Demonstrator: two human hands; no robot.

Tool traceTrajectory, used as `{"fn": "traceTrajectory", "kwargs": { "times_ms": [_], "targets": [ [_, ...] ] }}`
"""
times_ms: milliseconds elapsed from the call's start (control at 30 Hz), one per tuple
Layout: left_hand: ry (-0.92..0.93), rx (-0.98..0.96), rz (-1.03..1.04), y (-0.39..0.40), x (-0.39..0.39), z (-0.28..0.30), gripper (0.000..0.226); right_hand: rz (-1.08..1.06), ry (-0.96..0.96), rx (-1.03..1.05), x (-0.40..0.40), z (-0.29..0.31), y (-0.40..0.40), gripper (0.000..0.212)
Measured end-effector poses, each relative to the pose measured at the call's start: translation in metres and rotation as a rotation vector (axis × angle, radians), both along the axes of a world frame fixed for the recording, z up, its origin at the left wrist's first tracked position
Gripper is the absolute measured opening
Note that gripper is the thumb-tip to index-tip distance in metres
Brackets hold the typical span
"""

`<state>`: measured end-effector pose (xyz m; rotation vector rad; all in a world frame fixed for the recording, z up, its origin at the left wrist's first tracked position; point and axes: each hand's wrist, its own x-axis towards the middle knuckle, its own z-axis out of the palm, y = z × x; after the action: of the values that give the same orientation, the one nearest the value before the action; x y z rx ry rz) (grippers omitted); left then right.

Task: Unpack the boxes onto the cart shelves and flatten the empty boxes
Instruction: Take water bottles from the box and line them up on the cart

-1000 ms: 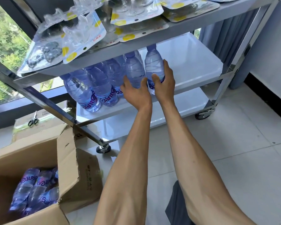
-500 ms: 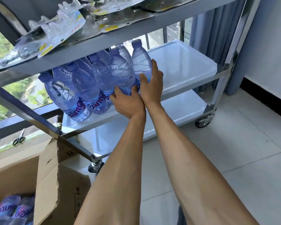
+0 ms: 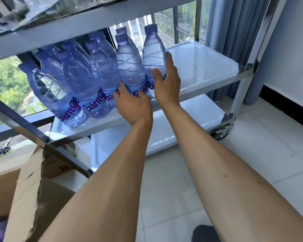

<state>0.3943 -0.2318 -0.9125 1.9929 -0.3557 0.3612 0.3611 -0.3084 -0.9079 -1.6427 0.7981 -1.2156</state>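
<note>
Both arms outstretched — left hand (image 3: 132, 106) curled, right hand (image 3: 167, 82) cupped.

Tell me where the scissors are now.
In the head view, the scissors lie at the far left edge on a closed cardboard box, behind the cart's left leg.

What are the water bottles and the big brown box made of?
The bottles look like thin clear plastic with a bluish tint: light passes through them and their sides are ribbed. Their purple caps seem to be matte plastic. The box looks like corrugated cardboard, brown and dull, with a rough torn flap edge.
</note>
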Motion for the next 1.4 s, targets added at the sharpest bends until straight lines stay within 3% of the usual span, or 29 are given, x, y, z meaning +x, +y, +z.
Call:
{"fn": "traceTrajectory", "kwargs": {
  "times_ms": [400,567,700,900,1067,1400],
  "targets": [
    [0.158,-0.068,0.081,-0.02,0.002,-0.001,0.037,0.017,0.037,-0.066,0.001,-0.002,-0.012,0.06],
    [0.136,0.029,0.09,-0.02,0.013,-0.003,0.033,0.035,-0.015,0.004,-0.005,-0.013,-0.014,0.066],
    [0.076,0.134,0.048,-0.016,0.025,-0.003,0.032,0.066,0.105,-0.039,-0.01,-0.025,-0.016,0.081],
    [0.093,0.128,0.064,-0.021,0.024,0.0,0.031,-0.1,0.297,0.016,0.013,-0.013,-0.02,0.075],
    [0.136,0.097,0.058,-0.025,0.028,0.002,0.03,-0.185,0.331,0.0,0.022,-0.018,-0.016,0.049],
    [0.151,0.081,0.023,-0.03,0.035,-0.004,0.025,-0.123,0.387,-0.068,0.016,-0.022,-0.021,0.062]
  ]
}}
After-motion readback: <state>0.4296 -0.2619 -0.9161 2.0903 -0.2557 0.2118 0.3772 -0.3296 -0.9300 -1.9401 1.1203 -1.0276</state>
